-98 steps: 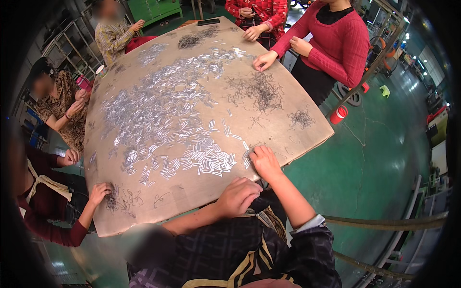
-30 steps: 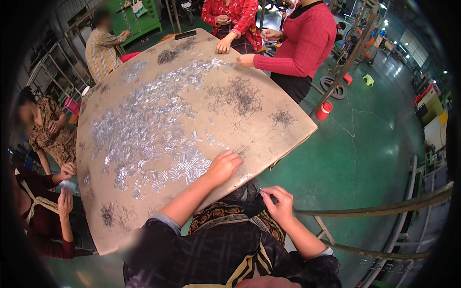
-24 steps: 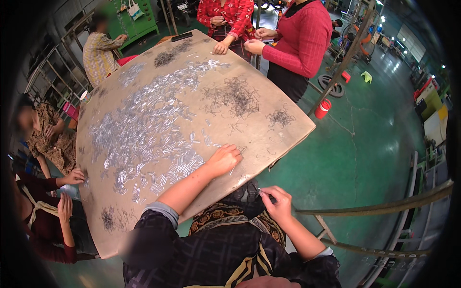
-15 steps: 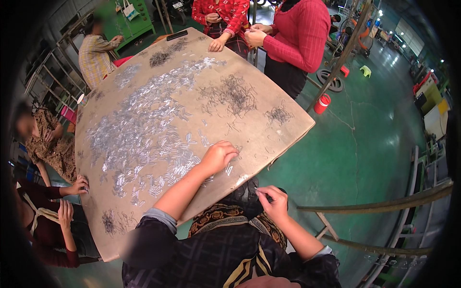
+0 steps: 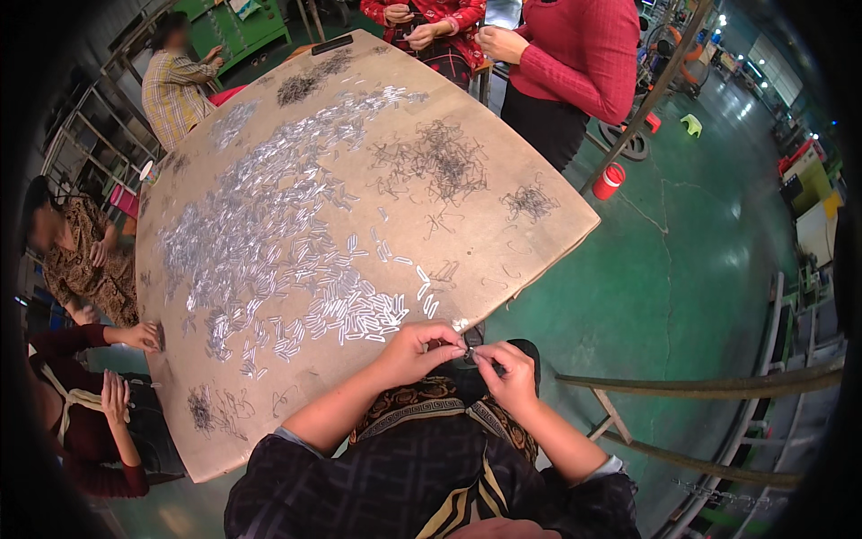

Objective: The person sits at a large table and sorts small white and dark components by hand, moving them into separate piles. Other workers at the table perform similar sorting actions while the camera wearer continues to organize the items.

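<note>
My left hand [image 5: 422,352] and my right hand [image 5: 509,370] meet over my lap, just off the table's near edge, fingertips almost touching. Both are closed in a pinch around something tiny, too small to name. On the cardboard-brown table [image 5: 503,180] beyond them lies a broad spread of shiny silver elongated pieces [image 5: 355,310], its nearest ones just past my left hand. A tangle of thin dark wire hooks [image 5: 440,166] sits farther back, with a smaller heap of dark wire hooks [image 5: 530,202] to its right. A few loose wire pieces [image 5: 444,269] lie closer to me.
Several people sit or stand round the table, among them one in a red ribbed sweater [image 5: 575,63] at the far right. A red jug [image 5: 609,181] stands on the green floor [image 5: 620,296]. Wooden rails [image 5: 700,386] run along my right. A dark flat object [image 5: 332,44] lies at the far edge.
My left hand has come back from the loose wire pieces on the table to my right hand. The right hand has shifted slightly. Across the table, a person's hand has lifted off the tabletop.
</note>
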A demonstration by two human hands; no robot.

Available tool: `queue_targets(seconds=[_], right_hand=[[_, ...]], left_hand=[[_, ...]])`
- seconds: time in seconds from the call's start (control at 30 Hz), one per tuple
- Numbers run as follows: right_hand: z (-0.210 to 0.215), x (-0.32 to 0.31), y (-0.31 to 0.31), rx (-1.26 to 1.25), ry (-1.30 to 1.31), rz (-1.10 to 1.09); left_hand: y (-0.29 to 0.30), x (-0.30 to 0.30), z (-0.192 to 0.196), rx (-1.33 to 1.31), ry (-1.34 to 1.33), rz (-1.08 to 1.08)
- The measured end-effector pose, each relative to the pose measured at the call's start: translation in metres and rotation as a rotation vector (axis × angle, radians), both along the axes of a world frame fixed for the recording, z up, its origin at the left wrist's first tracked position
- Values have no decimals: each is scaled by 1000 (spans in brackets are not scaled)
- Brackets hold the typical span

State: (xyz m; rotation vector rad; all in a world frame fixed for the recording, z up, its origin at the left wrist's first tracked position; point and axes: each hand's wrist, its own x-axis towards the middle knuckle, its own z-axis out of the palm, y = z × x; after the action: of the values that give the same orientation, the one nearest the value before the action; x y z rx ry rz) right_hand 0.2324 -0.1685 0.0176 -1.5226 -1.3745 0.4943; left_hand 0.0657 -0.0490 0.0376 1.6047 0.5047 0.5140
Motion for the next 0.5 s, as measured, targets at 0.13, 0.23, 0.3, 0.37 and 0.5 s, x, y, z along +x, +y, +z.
queue_targets(seconds=[0.13, 0.23, 0.3, 0.37, 0.5], right_hand=[[0, -1, 0, 24, -14, 38], [-1, -1, 1, 34, -30, 59], [-1, -1, 1, 32, -24, 73], [1, 4, 3, 57, 5, 128], [-1, 15, 10, 31, 35, 87]], left_hand=[[-6, 1, -3, 109, 36, 33], [-11, 1, -6, 181, 23, 80], [-16, 2, -10, 259, -6, 99], [-19, 2, -14, 363, -31, 106], [-21, 0, -15, 555, -90, 105]])
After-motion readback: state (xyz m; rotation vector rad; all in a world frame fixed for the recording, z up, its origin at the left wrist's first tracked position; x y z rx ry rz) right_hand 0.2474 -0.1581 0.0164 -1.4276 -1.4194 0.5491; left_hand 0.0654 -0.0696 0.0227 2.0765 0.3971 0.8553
